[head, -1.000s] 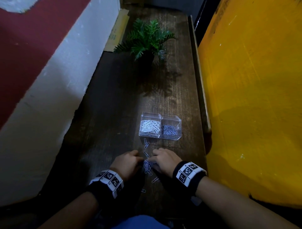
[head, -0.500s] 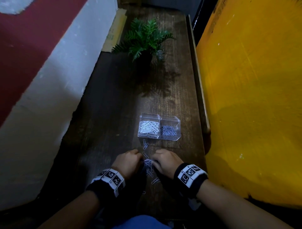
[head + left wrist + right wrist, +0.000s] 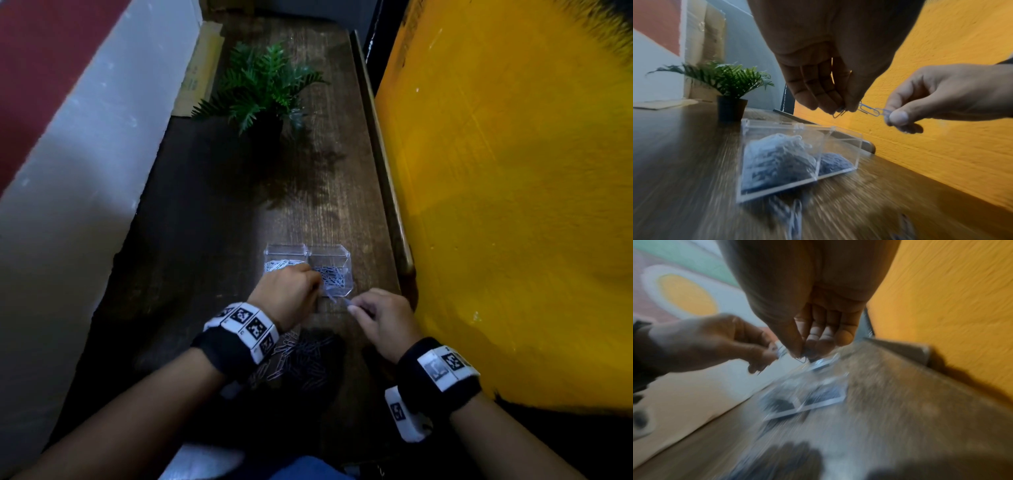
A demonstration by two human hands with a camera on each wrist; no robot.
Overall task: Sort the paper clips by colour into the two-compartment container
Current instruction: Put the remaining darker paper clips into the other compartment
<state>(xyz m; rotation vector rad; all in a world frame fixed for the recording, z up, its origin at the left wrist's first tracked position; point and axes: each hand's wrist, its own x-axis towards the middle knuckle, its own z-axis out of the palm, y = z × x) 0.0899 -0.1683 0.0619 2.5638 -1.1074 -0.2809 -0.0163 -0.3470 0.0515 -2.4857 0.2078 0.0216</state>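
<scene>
I see both hands raised just above the near edge of a clear two-compartment container (image 3: 329, 291). My left hand (image 3: 287, 298) pinches paper clips (image 3: 869, 110) linked in a short chain; my right hand (image 3: 380, 318) pinches its other end. The left compartment holds white clips, the right blue ones. Loose clips (image 3: 301, 359) lie on the wooden table (image 3: 212, 222) below my wrists.

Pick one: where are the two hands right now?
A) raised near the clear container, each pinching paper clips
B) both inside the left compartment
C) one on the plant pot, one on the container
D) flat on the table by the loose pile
A: in the left wrist view the left hand and right hand each pinch linked paper clips above the container.
</scene>
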